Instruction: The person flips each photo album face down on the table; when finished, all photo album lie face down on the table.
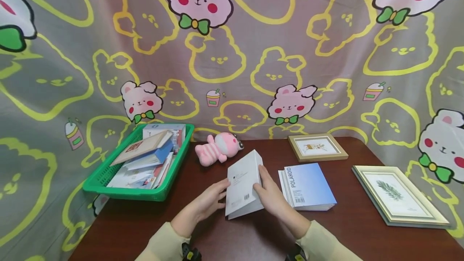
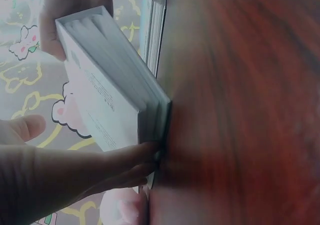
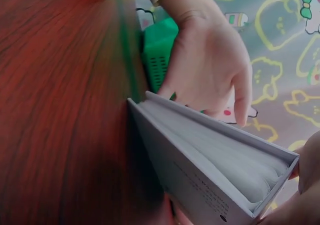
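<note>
A white photo album (image 1: 241, 190) stands tilted at the table's middle, its clear-sleeved pages (image 3: 215, 150) showing between the covers in the right wrist view. My right hand (image 1: 270, 192) grips the album at its right side, thumb on the printed cover and fingers behind. On the other side, my left hand (image 1: 204, 202) reaches to the album's left edge with fingers mostly straight. The left wrist view shows the left fingers (image 2: 135, 160) along the lower edge, thumb held apart. Just right of the hands lies a blue-and-white album (image 1: 311, 184) marked POLAROID.
A green basket (image 1: 145, 194) filled with albums and booklets stands at left. A pink striped plush toy (image 1: 217, 148) lies behind the hands. At right are a wooden picture frame (image 1: 338, 156) and a pale frame with a leaf print (image 1: 417, 220). A patterned curtain (image 1: 246, 63) hangs behind the table (image 1: 246, 241).
</note>
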`<state>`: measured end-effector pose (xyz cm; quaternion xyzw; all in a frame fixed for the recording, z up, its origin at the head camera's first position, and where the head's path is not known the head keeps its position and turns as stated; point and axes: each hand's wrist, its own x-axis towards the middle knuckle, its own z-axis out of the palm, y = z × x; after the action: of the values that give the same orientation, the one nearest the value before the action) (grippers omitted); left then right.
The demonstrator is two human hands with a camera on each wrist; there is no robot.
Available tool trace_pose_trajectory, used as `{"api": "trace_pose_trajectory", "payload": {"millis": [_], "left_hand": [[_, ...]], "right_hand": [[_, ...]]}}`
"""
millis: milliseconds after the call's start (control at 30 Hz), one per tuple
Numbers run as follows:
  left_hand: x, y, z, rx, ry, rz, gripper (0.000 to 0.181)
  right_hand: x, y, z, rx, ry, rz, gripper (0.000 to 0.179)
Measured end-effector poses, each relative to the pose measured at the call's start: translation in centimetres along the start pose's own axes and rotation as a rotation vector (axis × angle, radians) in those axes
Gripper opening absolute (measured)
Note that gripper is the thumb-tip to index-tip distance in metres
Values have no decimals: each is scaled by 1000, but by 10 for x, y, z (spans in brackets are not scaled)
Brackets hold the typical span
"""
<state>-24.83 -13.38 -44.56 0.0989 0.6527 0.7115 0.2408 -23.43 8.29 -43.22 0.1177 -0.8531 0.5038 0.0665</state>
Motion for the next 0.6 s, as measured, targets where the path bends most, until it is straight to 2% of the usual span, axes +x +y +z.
{"api": "trace_pose_trajectory", "payload": {"millis": [333,600], "left_hand": [[0,3,1,18,19,-2,64],[-1,5,2,38,80,-21,68]], "right_hand": [[1,8,3,37,-5,31,65],[0,10,6,26,-5,67,65]]}}
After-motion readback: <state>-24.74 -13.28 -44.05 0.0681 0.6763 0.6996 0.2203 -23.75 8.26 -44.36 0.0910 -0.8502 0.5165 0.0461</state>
